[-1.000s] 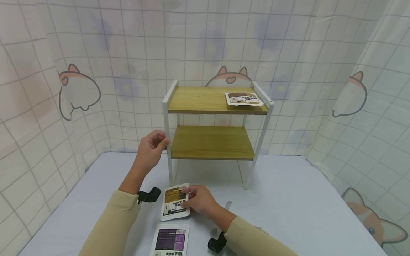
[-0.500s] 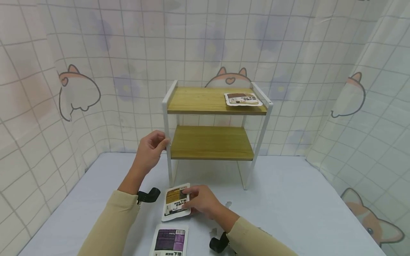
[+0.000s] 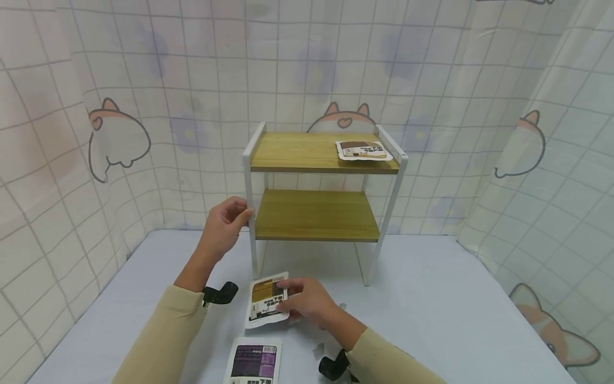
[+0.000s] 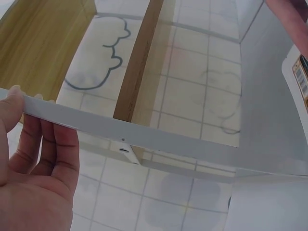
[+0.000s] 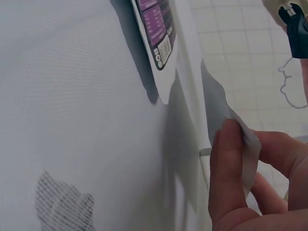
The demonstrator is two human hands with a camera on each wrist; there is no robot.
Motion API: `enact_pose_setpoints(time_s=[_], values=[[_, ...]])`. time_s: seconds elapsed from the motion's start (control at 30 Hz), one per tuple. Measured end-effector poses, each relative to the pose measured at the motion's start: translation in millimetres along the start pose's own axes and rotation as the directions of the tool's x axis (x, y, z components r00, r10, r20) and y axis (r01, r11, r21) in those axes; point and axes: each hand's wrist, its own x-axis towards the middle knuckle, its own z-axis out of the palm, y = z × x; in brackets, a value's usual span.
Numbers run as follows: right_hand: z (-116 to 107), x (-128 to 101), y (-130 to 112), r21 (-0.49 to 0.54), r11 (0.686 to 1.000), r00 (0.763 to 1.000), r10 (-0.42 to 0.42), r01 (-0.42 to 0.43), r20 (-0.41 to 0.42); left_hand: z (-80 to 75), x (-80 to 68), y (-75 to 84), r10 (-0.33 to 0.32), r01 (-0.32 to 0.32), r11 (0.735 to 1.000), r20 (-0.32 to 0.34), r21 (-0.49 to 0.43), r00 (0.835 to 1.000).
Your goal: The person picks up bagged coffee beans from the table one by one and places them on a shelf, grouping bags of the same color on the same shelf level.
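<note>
My left hand (image 3: 224, 226) grips the white left front post (image 3: 250, 224) of a two-tier shelf. In the left wrist view the thumb lies on one side of that post (image 4: 91, 120), with curled fingers on the other. My right hand (image 3: 309, 301) pinches the right edge of a white pouch with a yellow-and-black label (image 3: 266, 301), tilted in front of the shelf's foot. The right wrist view shows its plain grey back (image 5: 216, 98) between thumb and fingers, lifted off the table. Nearer lies a pouch with a purple label (image 3: 254, 362), flat on the table and cut off by the frame.
A pouch with a brown label (image 3: 364, 150) lies on the right of the upper wooden board (image 3: 297, 149). Below it is the lower wooden board (image 3: 316, 216). The white table (image 3: 431, 309) is bordered by a gridded curtain (image 3: 201, 80) with cartoon animals.
My right hand has raised the yellow-labelled pouch slightly and shifted it a little to the right, tilting it more. The left hand keeps its grip on the post.
</note>
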Motion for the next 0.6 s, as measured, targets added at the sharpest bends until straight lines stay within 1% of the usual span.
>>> enact_pose_setpoints(time_s=[0.23,0.47,0.6], values=[[-7.3,-2.9,-3.4,0.029,1.000,1.000,0.001,-0.001,-0.007,-3.2,2.1,1.9,-0.007,0.007,1.000,0.035,-0.006,0.999],[-10.2,-10.3,-11.3,0.084,0.996,1.000,-0.013,0.012,0.013,-6.1,0.2,7.5,-0.061,0.061,0.998,0.058,-0.003,0.996],[-11.8,-12.7,-12.8,0.102,0.995,1.000,-0.013,0.011,0.013,-6.4,0.3,9.4,-0.076,0.077,0.997,0.069,-0.008,0.995]])
